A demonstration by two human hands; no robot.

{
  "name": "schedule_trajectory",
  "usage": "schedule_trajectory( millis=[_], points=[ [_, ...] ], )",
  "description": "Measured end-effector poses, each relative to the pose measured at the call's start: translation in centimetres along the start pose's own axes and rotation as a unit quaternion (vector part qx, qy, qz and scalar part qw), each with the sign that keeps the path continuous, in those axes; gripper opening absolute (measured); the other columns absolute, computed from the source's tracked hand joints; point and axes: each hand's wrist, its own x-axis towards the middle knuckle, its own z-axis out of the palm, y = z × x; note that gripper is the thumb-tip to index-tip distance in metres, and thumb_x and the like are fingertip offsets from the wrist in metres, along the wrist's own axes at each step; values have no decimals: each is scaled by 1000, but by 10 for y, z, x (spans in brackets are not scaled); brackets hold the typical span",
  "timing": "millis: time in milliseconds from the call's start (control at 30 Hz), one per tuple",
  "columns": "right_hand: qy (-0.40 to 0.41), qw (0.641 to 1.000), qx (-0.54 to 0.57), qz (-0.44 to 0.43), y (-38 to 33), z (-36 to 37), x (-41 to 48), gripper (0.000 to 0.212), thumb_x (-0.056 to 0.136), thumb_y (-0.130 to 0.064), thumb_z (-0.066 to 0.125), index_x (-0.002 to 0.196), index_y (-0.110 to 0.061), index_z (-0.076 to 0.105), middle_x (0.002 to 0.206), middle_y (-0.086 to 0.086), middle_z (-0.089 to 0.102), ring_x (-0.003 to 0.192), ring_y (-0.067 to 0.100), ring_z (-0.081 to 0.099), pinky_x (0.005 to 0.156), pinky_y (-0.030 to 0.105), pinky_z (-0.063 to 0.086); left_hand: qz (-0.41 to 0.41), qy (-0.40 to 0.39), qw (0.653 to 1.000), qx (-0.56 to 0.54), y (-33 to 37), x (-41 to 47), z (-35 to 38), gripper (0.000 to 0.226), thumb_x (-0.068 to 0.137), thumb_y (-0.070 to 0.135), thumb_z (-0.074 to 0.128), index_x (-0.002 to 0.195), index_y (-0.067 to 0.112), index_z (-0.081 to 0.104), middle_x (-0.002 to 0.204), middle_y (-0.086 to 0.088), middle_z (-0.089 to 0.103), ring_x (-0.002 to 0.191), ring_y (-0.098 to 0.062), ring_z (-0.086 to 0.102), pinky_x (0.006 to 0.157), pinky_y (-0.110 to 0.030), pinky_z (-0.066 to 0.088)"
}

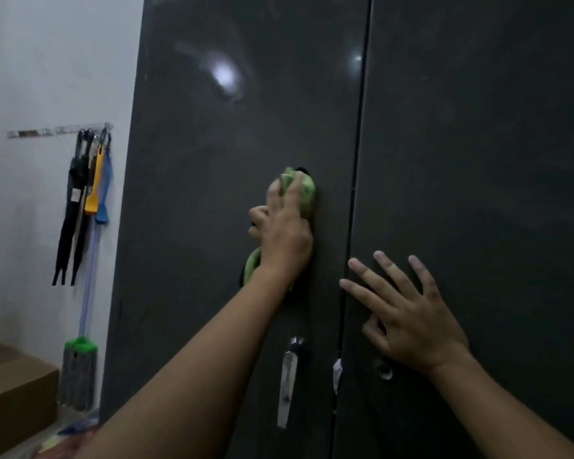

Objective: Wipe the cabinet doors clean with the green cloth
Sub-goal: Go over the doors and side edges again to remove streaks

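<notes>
My left hand (284, 233) holds the green cloth (304, 193) and presses it on the left door (212, 127). My fingers are curled over the bunched cloth, so this hand is closed around it. One end of the cloth comes out above my fingertips, and another end hangs down beside my wrist; the rest is hidden under my palm. My right hand (411, 319) holds nothing. It lies flat with the fingers spread on the right door (478, 144), just past the gap between the doors (362, 160), and I think it only steadies the cabinet. As for progress, I judge that I am in the middle of the work on the left door: the cloth touches it around the middle of what I see, above the metal handle (287, 382). The surface over my hand is glossy and reflects a lamp, but the light is dim and I cannot tell which parts are already clean. Below my hand, the handle area and the lower part of this door probably need wiping. The cloth is not on the right door now, so I believe that whole door is left to do.
</notes>
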Motion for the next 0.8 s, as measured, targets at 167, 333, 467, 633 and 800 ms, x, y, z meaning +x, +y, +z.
schedule_trajectory(
  millis=[167,333,467,633,800],
  points=[
    [2,994,102,33,1,-4,-1,73,71,-42,56,141,-17,56,152,2,49,149,21,31,119,55,21,85,-60,993,-47,50,-32,24,73,94,15,46,152,48,16,156,7,9,105,-22,22,92,-41,25],
    [84,916,369,132,15,-24,-5,59,70,-19,53,127,-11,64,144,2,53,142,16,42,118,42,32,91,-78,993,-13,67,-29,20,70,97,19,46,155,39,14,148,-1,14,111,-27,25,99,-46,28],
    [141,844,448,258,36,-51,-2,65,77,-16,58,141,-27,50,148,-6,41,141,14,39,108,32,46,151,-80,984,-50,91,-28,21,63,98,18,52,155,30,27,135,-5,28,111,-24,29,101,-35,32],
    [68,884,326,329,72,-74,-17,98,74,-43,78,156,-38,25,153,-13,20,142,5,15,110,16,19,264,-155,939,-153,151,-37,34,54,94,8,61,142,30,53,126,-4,50,113,-19,37,98,-18,30],
    [-3,903,213,374,111,-90,-47,117,79,-45,76,160,-18,-4,168,-1,-1,151,6,-10,125,37,0,304,-230,911,-157,210,-70,65,69,88,7,58,153,19,37,148,-6,44,124,-26,36,107,-17,22]
  ],
)
